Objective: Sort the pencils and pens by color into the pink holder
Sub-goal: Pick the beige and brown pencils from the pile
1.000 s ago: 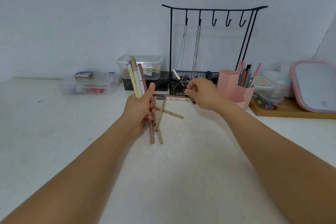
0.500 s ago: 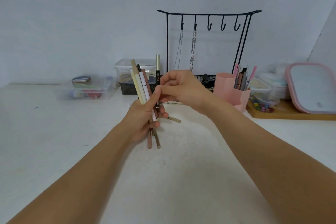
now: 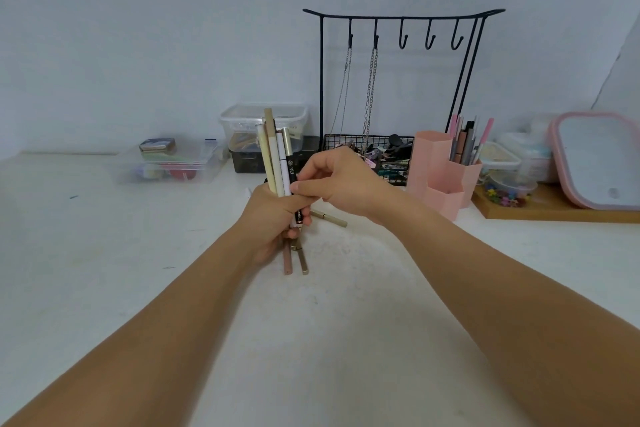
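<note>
My left hand (image 3: 268, 218) grips a bundle of pens (image 3: 273, 156) upright above the white table; cream, white and brown ones stick out above and below the fist. My right hand (image 3: 341, 184) meets it from the right and pinches a black pen with a gold cap (image 3: 292, 173) at the bundle's right side. A single beige pen (image 3: 330, 218) lies on the table just under my right hand. The pink holder (image 3: 438, 180) stands to the right, with several pink, grey and dark pens (image 3: 464, 144) in its tall rear compartment.
A black hook stand (image 3: 401, 15) with two hanging chains rises behind the hands over a wire basket (image 3: 341, 142) of clutter. Clear plastic boxes (image 3: 166, 166) sit at the back left. A wooden tray (image 3: 554, 213) and pink-rimmed mirror (image 3: 595, 156) are far right.
My right hand picked the black pen up from the table, brought it left to the bundle and slid it down in beside the others. The left hand has kept its grip.
</note>
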Demonstrator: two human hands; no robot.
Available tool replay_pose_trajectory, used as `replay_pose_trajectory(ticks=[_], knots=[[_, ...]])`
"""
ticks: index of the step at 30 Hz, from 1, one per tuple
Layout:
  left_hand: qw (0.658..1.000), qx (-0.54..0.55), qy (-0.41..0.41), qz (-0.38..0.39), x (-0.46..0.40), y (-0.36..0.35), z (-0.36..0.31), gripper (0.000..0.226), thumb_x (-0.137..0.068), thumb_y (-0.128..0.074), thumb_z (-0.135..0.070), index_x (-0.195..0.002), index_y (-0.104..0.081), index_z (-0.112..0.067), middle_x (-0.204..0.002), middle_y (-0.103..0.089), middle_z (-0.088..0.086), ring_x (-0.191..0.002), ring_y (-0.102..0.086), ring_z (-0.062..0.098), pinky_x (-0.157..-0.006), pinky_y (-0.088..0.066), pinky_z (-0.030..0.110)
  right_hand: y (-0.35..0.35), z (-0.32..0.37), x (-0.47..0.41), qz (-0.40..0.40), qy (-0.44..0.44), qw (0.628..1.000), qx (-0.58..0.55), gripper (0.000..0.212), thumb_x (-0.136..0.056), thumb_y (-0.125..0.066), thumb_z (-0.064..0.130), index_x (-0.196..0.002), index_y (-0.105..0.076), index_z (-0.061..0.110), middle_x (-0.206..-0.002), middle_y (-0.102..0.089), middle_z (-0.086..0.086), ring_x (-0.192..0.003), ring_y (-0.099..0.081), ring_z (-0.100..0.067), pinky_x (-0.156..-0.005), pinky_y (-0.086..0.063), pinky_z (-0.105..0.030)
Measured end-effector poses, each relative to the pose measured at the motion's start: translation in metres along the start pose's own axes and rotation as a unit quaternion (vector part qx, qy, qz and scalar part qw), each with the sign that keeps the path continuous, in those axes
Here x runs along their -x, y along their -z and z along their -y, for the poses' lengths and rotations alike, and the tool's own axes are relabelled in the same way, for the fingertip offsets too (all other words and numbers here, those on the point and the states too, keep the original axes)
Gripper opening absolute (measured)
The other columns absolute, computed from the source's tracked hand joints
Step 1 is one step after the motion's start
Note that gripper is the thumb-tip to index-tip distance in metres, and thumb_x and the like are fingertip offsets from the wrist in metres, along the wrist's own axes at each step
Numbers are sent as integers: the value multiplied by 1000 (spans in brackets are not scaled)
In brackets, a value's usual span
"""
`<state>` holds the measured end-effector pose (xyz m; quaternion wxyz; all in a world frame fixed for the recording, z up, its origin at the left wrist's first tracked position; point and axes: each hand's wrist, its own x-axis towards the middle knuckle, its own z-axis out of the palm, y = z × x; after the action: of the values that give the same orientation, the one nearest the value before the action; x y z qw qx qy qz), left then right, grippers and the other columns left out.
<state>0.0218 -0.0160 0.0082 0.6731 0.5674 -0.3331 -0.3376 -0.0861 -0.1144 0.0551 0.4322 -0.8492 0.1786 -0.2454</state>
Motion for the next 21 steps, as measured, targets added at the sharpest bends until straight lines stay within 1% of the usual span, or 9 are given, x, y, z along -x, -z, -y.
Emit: replay_pose_trajectory(ticks=[2,4,6,8,10,12,14,17,21], knots=[[1000,5,0,-8,-1,1,0,7,-93,-69,-8,-91,-62,-7,-62,-54,6,-49,-52,13,-37,-34,21,1,-2,0,13,4,1000,4,14,-87,-76,18,-93,-75,6,-78,-73,1,-62,-63,6,-57,-46,-9],[1000,11,-16,-22,-4,4,-2,17,-94,-72,-17,-83,-60,-10,-61,-52,4,-49,-50,13,-36,-35,21,8,-9,-3,3,3,1000,22,15,-91,-72,28,-97,-76,15,-88,-75,6,-75,-66,2,-66,-49,-16],[998,9,-35,-53,-8,7,-5,29,-92,-75,-24,-74,-55,-14,-57,-50,2,-48,-48,14,-36,-35,22,21,-24,-7,-69,6,992,106,15,-95,-65,27,-101,-75,17,-92,-72,9,-80,-63,-2,-74,-48,-24],[995,21,-39,-94,-12,12,-7,34,-93,-74,-24,-71,-49,-16,-54,-48,0,-47,-45,14,-35,-33,22,31,-43,-9,-126,7,963,238,18,-97,-60,20,-111,-71,16,-107,-71,4,-97,-64,-11,-87,-49,-32],[990,45,-37,-125,-14,17,-8,34,-94,-73,-23,-74,-46,-17,-53,-48,-1,-48,-43,14,-35,-31,22,36,-60,-9,-122,-7,947,297,29,-98,-57,17,-127,-64,13,-128,-65,-3,-120,-58,-22,-102,-45,-34],[988,52,-38,-144,-16,20,-8,33,-94,-73,-22,-75,-45,-18,-52,-47,-3,-48,-42,14,-35,-30,21,35,-75,-7,-96,-22,949,300,37,-100,-56,20,-137,-57,14,-141,-58,-5,-132,-49,-25,-108,-39,-35],[985,51,-35,-160,-16,22,-7,33,-94,-73,-23,-76,-45,-18,-53,-46,-3,-49,-40,13,-35,-30,20,30,-87,-6,-50,-23,943,327,42,-100,-54,23,-141,-52,15,-144,-54,-7,-134,-46,-29,-110,-39,-39],[981,40,-22,-187,-14,22,-8,33,-93,-74,-32,-78,-48,-19,-55,-46,-3,-48,-39,11,-36,-30,20,26,-97,-5,8,-38,918,395,41,-102,-48,30,-140,-52,15,-141,-55,-7,-127,-47,-36,-104,-42,-48],[970,38,2,-240,-15,27,-13,35,-89,-76,-43,-86,-52,-17,-59,-48,-1,-48,-40,10,-36,-30,20,25,-95,-8,-18,-27,908,417,30,-100,-50,30,-119,-64,12,-123,-62,-9,-114,-53,-34,-96,-47,-48]])
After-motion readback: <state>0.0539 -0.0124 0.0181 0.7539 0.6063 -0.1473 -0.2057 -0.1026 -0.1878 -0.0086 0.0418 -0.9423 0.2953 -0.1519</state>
